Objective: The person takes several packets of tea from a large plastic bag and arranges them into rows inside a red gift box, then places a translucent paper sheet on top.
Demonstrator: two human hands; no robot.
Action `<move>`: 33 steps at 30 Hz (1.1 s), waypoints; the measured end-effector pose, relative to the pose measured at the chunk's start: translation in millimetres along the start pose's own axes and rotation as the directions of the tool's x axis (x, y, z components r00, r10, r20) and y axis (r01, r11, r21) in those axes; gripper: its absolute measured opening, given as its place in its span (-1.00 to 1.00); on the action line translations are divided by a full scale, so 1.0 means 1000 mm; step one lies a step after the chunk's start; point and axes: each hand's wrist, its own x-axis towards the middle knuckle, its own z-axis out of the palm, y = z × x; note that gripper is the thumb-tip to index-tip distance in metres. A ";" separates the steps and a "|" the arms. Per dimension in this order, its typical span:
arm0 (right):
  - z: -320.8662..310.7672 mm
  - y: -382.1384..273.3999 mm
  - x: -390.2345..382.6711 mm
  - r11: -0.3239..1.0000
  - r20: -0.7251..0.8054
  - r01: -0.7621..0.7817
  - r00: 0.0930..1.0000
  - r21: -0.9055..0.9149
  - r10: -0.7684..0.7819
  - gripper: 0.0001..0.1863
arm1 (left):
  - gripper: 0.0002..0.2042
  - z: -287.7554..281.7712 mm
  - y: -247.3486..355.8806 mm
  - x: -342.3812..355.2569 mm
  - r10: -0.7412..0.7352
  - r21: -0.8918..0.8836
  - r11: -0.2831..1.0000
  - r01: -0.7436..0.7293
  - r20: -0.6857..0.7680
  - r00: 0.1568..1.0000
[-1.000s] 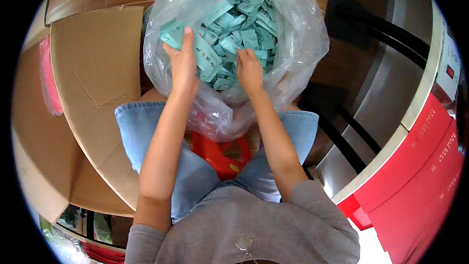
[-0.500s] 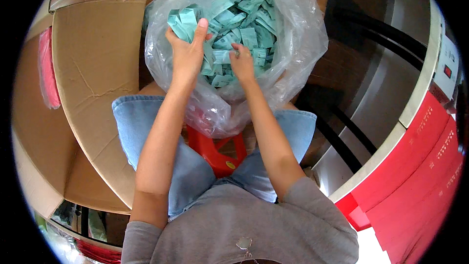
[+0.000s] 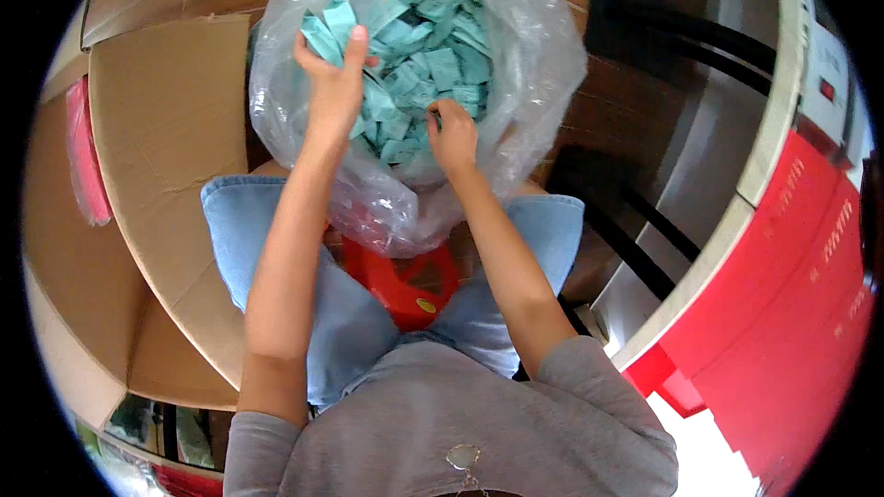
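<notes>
1. Gripping folded pale-green packets (image 3: 327,29) in the left hand (image 3: 333,87), over the left side of an open clear plastic bag (image 3: 543,83).
2. Curling the fingers of the right hand (image 3: 453,133) at the near edge of a heap of green packets (image 3: 405,83) inside; too small to tell if pinching 1.
3. Wearing a grey short-sleeved top (image 3: 405,423) and light-blue denim shorts (image 3: 543,235).
4. Sitting beside an open cardboard box (image 3: 166,120), at left.

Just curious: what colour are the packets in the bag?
The packets are teal green; see head view.
</notes>
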 end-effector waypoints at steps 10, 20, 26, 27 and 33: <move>-0.174 -0.087 -0.089 0.871 -0.239 -0.101 0.941 0.481 0.241 -0.83 | -0.19 0.006 0.012 -0.077 0.292 0.009 0.936 -0.351 0.535 0.793; -0.230 -0.141 -0.173 0.289 0.094 -0.105 0.994 0.952 0.053 -0.52 | -0.19 -0.011 0.012 -0.238 0.170 -0.205 0.976 -0.067 0.540 0.824; -0.222 -0.134 -0.245 0.470 0.118 -0.210 0.969 0.858 0.217 -0.40 | -0.28 -0.006 0.000 -0.283 0.286 -0.319 0.940 -0.117 0.554 0.782; -0.221 -0.136 -0.257 0.423 0.153 -0.259 0.951 0.868 0.269 -0.40 | -0.29 -0.004 0.001 -0.291 0.298 -0.309 0.941 -0.138 0.562 0.772; -0.244 -0.137 -0.303 0.753 -0.278 -0.045 0.914 0.656 0.296 -0.43 | -0.38 0.006 0.019 -0.346 0.236 -0.158 0.972 -0.176 0.614 0.754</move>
